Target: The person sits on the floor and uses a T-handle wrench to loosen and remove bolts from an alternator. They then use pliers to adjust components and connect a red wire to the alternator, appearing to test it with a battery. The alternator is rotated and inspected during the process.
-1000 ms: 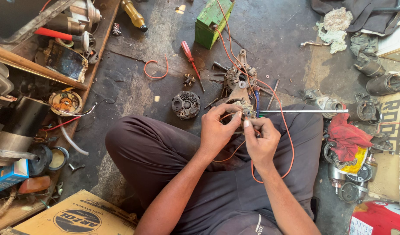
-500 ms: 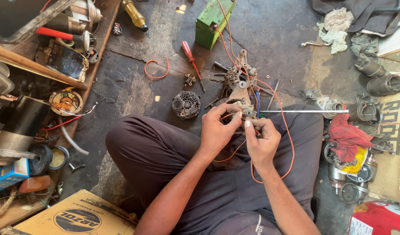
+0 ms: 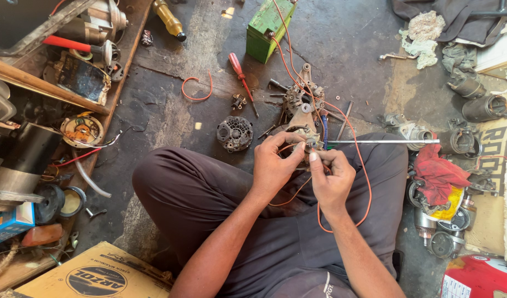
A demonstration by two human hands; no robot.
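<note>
Apparently midway: left hand [image 3: 273, 165] and right hand [image 3: 332, 175] fingers pinch orange wire [image 3: 364, 182] at the half-dismantled alternator housing [image 3: 300, 135]; rotor [image 3: 235, 133] lies apart.

Red screwdriver [image 3: 241, 78], green battery [image 3: 268, 28] (upright), red rag [image 3: 438, 172]

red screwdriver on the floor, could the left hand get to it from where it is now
Probably yes. The red screwdriver lies in the open on the floor, ahead of the left hand, with only small bolts beside it. But that hand is pinching an orange wire at the metal part, so it would have to let go first.
</note>
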